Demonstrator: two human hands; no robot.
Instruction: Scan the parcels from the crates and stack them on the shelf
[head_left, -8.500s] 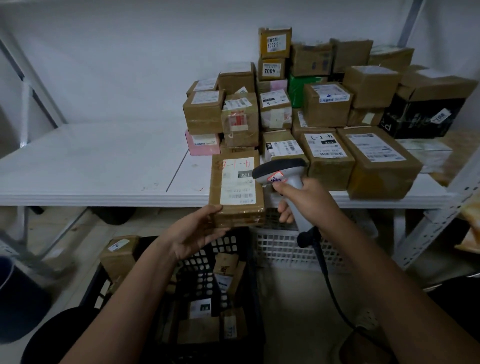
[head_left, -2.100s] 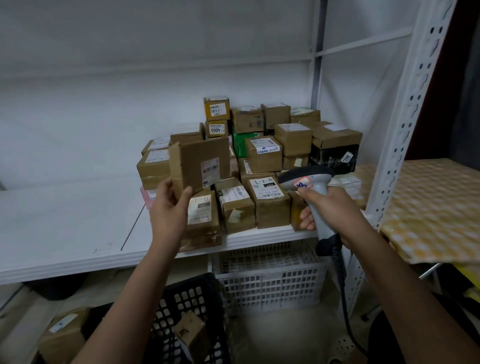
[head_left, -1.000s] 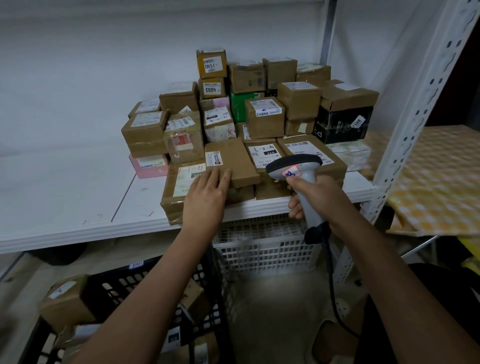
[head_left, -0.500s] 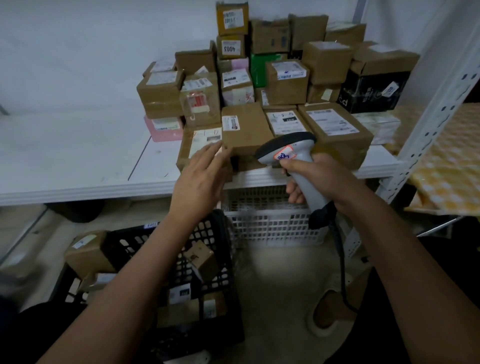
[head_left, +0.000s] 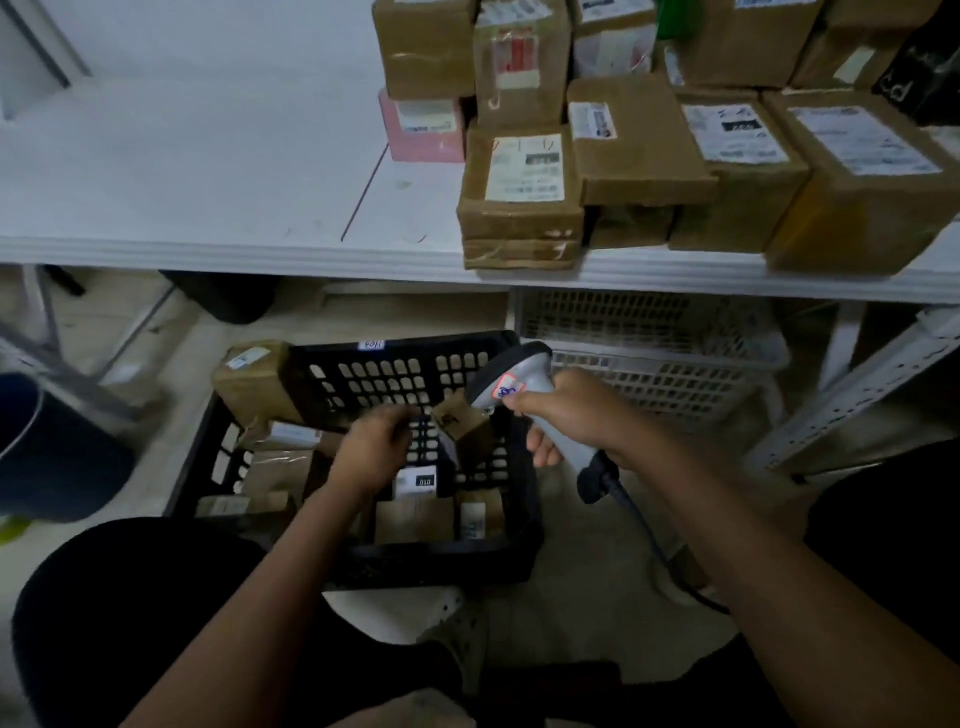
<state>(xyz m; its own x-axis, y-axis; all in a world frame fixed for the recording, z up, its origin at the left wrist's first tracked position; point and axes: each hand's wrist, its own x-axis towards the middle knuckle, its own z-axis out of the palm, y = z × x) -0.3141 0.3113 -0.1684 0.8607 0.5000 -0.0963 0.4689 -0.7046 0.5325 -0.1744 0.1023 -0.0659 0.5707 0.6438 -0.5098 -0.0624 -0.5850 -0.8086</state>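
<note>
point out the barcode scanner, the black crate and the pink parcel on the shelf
barcode scanner (head_left: 511, 375), head view, on its grey head above the sticker
black crate (head_left: 395, 347), head view, on its far rim
pink parcel (head_left: 423, 130), head view, on its front face below the label

Your left hand (head_left: 375, 451) reaches down, blurred, fingers loosely curled and empty; your right hand (head_left: 574, 415) is fisted, wrist level.

I see brown cardboard parcels (head_left: 639, 140) with white labels at upper right, one pink box (head_left: 423, 124) among them, on a white shelf (head_left: 208, 156); mid-frame, a black lattice plastic crate (head_left: 395, 374) beside a white lattice crate (head_left: 660, 338); a grey scanner (head_left: 519, 382).
</note>
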